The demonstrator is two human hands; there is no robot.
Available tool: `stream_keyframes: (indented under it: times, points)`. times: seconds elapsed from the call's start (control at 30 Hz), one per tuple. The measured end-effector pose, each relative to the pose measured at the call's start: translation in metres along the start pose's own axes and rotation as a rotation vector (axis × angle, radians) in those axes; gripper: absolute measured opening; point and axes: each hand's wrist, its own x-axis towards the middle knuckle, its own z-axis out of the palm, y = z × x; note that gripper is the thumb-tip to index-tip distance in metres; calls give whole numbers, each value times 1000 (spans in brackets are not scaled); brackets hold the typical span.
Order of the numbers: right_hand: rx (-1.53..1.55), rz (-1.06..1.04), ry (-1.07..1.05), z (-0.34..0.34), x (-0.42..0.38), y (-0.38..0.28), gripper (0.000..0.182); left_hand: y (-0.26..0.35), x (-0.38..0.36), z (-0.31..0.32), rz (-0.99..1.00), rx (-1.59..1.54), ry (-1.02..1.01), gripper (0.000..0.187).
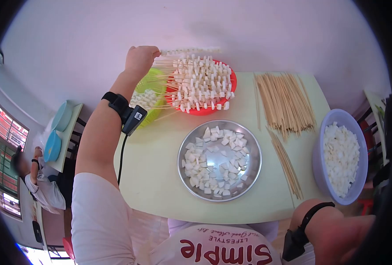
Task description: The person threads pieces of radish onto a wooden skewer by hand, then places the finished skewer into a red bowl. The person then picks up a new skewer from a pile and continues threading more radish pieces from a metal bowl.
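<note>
My left hand (142, 59) is closed on the bare end of a skewer threaded with white cubes (190, 51). It holds the skewer level above the back rim of a red basin (234, 84). Stacked across that basin lie many finished skewers (200, 81), their stick ends pointing left. A round metal tray (258, 161) below holds loose white cubes (196, 168). At the lower right, my right hand (343, 234) is close to the camera and partly cut off by the dark edge; its fingers cannot be made out.
A green basket (152, 81) with white pieces sits left of the red basin. Bare bamboo sticks (286, 104) lie at the right, a smaller bundle (285, 163) nearer. A lavender tub (319, 176) of white pieces stands at the right edge. Another person (46, 190) is at the far left.
</note>
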Motion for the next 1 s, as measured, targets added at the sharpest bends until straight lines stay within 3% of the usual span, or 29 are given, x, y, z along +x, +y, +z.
stream_keyframes:
  times: [0.1,0.3,0.37,0.4,0.47,0.5,0.57,0.6,0.67,0.7,0.77,0.83,0.9,0.93,1.0]
  points:
    - [-74,-5,28,-2,6,2,15,0,-1,2,5,-20,-23,18]
    - [34,329,-92,-6,5,-4,16,-7,-3,9,-8,-141,-81,20]
    - [55,-29,-21,-17,1,-7,14,-12,-8,14,0,-172,-66,20]
    - [58,-29,-22,-18,6,-5,14,-13,-10,15,-9,-199,-74,20]
    - [-6,211,-392,-18,21,3,10,-15,-10,16,-18,-228,-78,21]
    - [-2,211,-398,-16,15,0,10,-15,-11,15,-26,-228,-89,21]
    - [-469,-312,23,-12,-4,-10,10,-15,-14,16,-52,-236,-89,21]
    - [-450,-312,11,-10,-3,-10,10,-15,-13,18,-32,-164,-98,20]
    - [-244,-216,-154,-7,-1,-9,12,-18,-17,23,-45,-91,-99,20]
    - [-215,-217,-158,-12,2,-19,12,-19,-19,27,7,-73,-41,18]
    - [-185,-50,-372,-29,9,-47,13,-22,-25,30,38,-41,14,17]
    - [-171,-42,-363,-15,5,-40,13,-22,-28,29,-17,-87,5,16]
    - [-143,-132,-127,10,-4,-23,12,-21,-33,26,-39,-74,44,16]
    - [-133,-130,-124,4,0,-29,12,-21,-36,23,-44,-69,80,16]
    - [-149,47,-400,-13,13,-49,11,-19,-44,17,-64,-100,148,15]
